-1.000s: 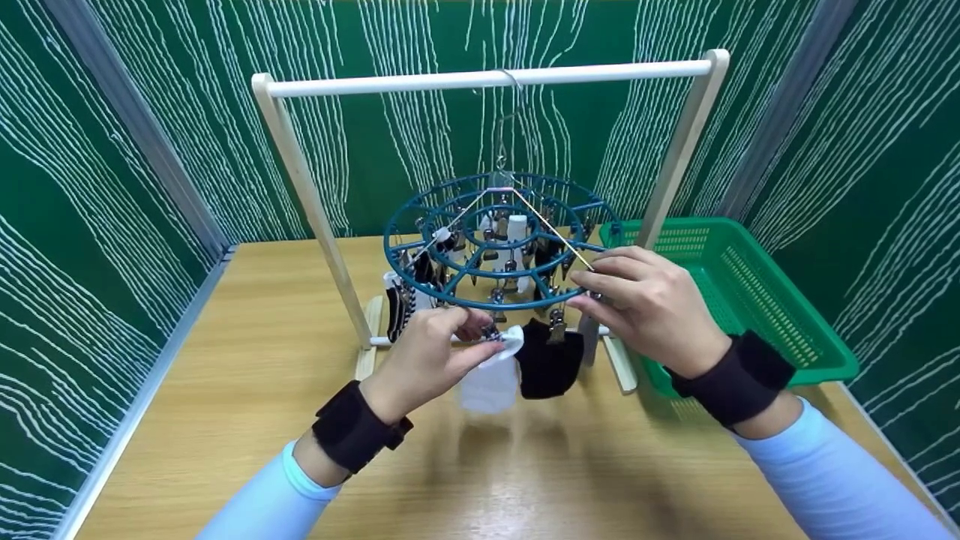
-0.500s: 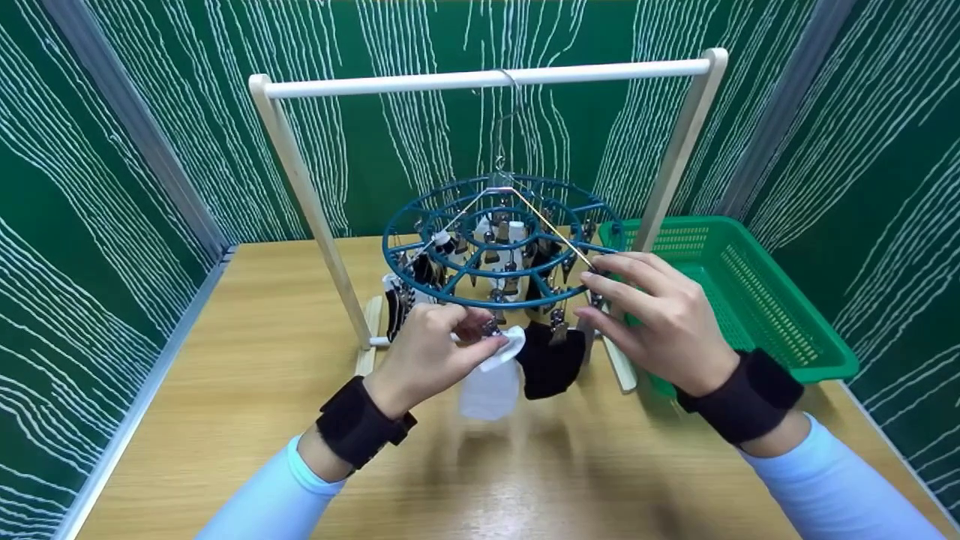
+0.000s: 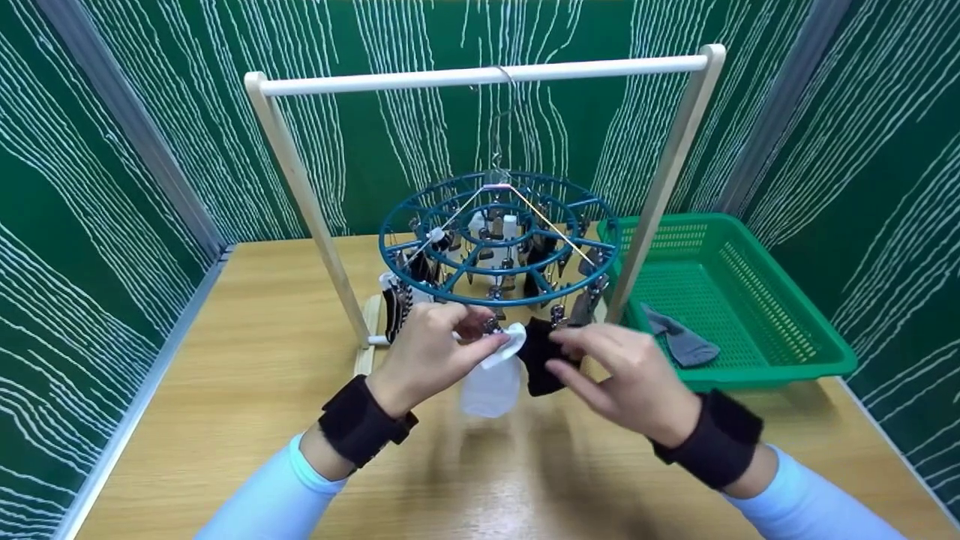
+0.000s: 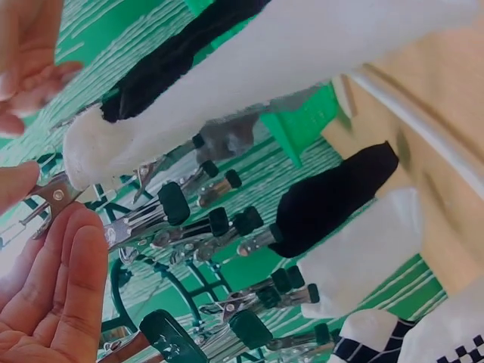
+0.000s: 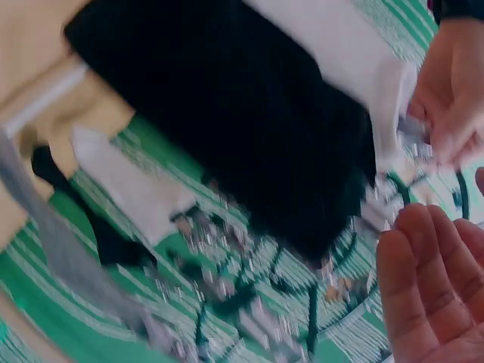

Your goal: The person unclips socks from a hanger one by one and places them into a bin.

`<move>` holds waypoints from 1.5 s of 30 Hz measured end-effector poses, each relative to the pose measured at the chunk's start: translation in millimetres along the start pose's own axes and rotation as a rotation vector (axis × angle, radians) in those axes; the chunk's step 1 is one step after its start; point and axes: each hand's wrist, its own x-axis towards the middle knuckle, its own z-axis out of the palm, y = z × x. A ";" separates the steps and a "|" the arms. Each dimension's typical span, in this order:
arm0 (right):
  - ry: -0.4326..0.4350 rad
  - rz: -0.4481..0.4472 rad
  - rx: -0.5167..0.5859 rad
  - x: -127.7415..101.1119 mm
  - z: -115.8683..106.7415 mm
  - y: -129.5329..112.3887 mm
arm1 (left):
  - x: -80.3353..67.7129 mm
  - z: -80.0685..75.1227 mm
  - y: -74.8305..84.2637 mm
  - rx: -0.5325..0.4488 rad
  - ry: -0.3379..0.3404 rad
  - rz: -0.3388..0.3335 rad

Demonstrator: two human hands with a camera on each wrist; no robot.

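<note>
My left hand pinches a metal clip at the near rim of a round blue-green clip hanger, between thumb and fingers. A white sock hangs at that clip, its cuff folded over beside the clip's jaws. To its right, a black sock hangs from another clip. My right hand is in front of the black sock, fingers loosely extended and holding nothing; in the right wrist view its fingers are apart from the cloth. Whether a fingertip touches the black sock, I cannot tell.
The hanger hooks over the white bar of a wooden stand. Several other socks hang around it, including a grey one and a striped one. A green basket at the right holds a grey sock.
My right hand has come away from the hanger's right rim, moving left and down to the black sock. The grey sock in the basket is now uncovered. My left hand stays at its clip.
</note>
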 end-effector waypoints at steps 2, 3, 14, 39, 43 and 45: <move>-0.049 0.025 0.040 -3.8 7.1 -1.0 | 0.4 0.0 0.3 0.000 -0.002 -0.002; -0.076 0.043 0.058 -5.6 10.6 -1.2 | 0.5 -0.1 0.3 -0.002 -0.003 -0.003; -0.298 0.343 0.087 -12.8 34.6 3.9 | 1.3 1.7 -1.8 -0.017 -0.009 0.016; -0.167 0.389 0.046 -23.8 84.2 -3.4 | 1.9 5.8 0.6 -0.085 0.019 -0.057; -0.122 0.369 0.030 -24.5 87.9 -2.1 | 1.9 6.8 -0.2 -0.079 0.030 -0.051; -0.103 0.346 0.017 -24.0 88.7 -1.3 | 2.0 7.1 -0.5 -0.076 0.030 -0.049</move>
